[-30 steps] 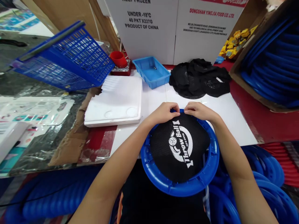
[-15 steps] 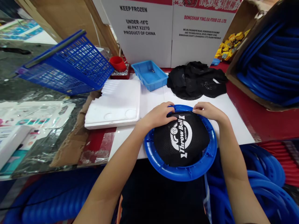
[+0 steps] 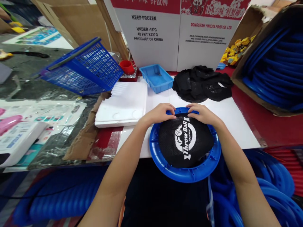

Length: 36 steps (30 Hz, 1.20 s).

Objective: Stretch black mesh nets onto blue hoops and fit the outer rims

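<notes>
A blue plastic ring (image 3: 184, 175) lies in front of me, partly on the white sheet (image 3: 239, 134) and partly over the table's near edge. Inside it sits a round black mesh net (image 3: 168, 142) with white "Throw Ball" print; a gap shows between net and ring at the lower right. My left hand (image 3: 163, 113) is closed at the ring's far rim, left of its top, thumb against the net's edge. Just to the right, my right hand (image 3: 201, 113) grips the same rim and net edge, fingers over the ring and thumb on the mesh.
Beyond the ring are a light-blue tray (image 3: 157, 78) and a pile of black nets (image 3: 203, 83). White foam (image 3: 123, 104) and a tilted blue basket (image 3: 85, 67) stand left. A carton of stacked blue rings (image 3: 270, 69) is at right; more blue rings (image 3: 272, 189) lie below.
My right hand has moved left along the far rim, closer to my left hand, and its thumb now presses on the net. The view has shifted slightly left and up.
</notes>
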Available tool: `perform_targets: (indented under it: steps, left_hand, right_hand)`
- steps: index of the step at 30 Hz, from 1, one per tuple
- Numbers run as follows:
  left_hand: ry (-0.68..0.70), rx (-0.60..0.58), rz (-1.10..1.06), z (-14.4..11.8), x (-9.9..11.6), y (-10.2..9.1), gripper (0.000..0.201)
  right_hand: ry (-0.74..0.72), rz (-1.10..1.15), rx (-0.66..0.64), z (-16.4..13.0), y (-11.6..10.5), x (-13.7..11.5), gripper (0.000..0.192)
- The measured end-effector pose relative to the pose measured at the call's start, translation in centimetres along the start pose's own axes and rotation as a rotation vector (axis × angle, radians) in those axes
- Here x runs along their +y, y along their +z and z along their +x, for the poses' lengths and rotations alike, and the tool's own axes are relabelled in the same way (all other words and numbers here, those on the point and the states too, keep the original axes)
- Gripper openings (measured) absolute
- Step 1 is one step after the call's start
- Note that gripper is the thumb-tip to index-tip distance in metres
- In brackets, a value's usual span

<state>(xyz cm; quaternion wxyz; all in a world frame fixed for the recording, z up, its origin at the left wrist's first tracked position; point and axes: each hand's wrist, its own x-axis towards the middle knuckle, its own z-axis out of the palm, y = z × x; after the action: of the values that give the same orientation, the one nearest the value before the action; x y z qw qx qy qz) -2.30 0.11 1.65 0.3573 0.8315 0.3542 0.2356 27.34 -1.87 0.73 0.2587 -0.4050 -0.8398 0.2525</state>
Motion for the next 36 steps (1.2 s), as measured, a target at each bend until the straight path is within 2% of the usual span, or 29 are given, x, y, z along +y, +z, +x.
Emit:
perform_targets:
  steps: [4,11,15,18,24,31,36]
  left_hand:
    - [-0.083,0.016,-0.020,-0.5,-0.3,-1.1,0.012]
    - [-0.146,0.053,-0.009,-0.4,-0.8,-1.1,0.010]
    - [-0.155,0.051,-0.006,-0.2,-0.8,-0.6,0.012]
    - [-0.187,0.096,-0.037,0.0,-0.7,-0.1,0.014]
    - [-0.250,0.112,-0.081,0.1,-0.6,0.3,0.017]
    - [-0.258,0.143,-0.020,0.4,-0.6,0.8,0.018]
    - [-0.259,0.118,0.021,0.6,-0.3,0.8,0.020]
  right_hand:
    - [0.017,0.029,0.106,-0.3,0.0,0.1,0.018]
    - [0.163,0.140,0.210,-0.2,0.6,0.3,0.016]
    - [0.239,0.238,0.139,0.1,0.0,0.8,0.023]
    - [0.267,0.273,0.084,0.4,-0.3,1.2,0.025]
    - [0.279,0.226,0.077,0.5,-0.2,1.5,0.024]
    - [0.296,0.358,0.029,0.2,-0.5,1.8,0.026]
    - [0.263,0.289,0.040,0.3,-0.3,1.8,0.024]
